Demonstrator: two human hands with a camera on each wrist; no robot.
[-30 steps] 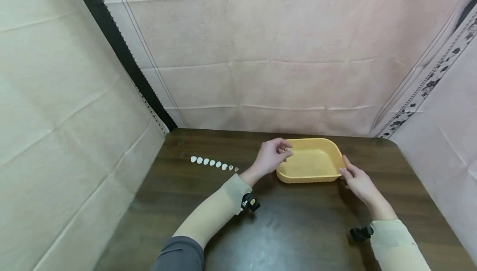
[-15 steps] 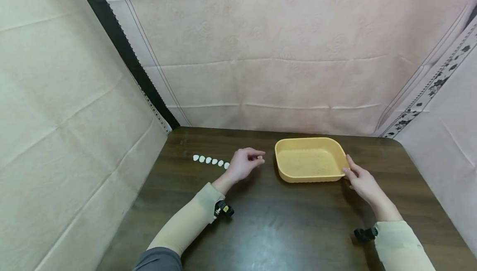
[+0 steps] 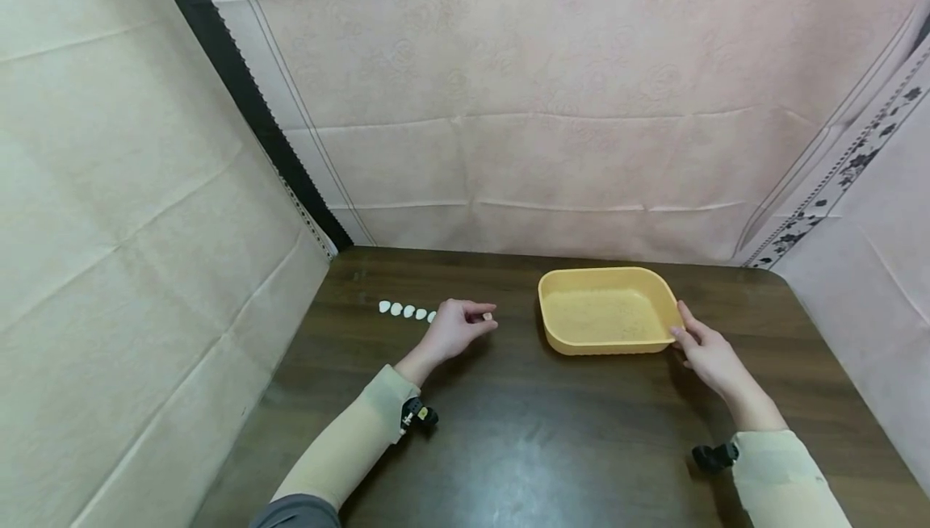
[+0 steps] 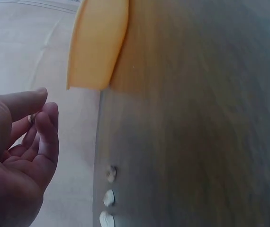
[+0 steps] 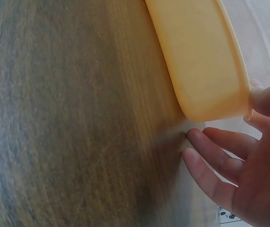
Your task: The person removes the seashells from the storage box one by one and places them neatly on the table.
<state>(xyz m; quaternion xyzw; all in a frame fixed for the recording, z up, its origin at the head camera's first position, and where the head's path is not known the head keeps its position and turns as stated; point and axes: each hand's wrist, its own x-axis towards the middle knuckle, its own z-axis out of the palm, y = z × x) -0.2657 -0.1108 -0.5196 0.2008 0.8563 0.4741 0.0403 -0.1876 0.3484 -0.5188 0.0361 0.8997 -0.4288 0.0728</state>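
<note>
My left hand (image 3: 449, 333) is over the table at the right end of a row of small white shells (image 3: 395, 309). Thumb and forefinger pinch a small pale shell (image 3: 488, 316), whose brownish edge shows between the fingertips in the left wrist view. That view also has a brown-marked shell (image 4: 111, 173) at the row's end, with whiter ones below it; the hand hides this end in the head view. A shallow yellow plastic tray (image 3: 610, 346) stands to the right, with no shells visible in it. My right hand (image 3: 710, 360) grips its front right corner, thumb at the rim.
The dark wooden table (image 3: 523, 431) reaches back to a pale cloth wall (image 3: 567, 148). More cloth hangs at the left and right sides. A small black camera sits on each wrist, close to the tabletop.
My left hand has moved left from the tray's left edge to the end of the shell row, fingers still pinched together. The right hand keeps its grip on the tray corner.
</note>
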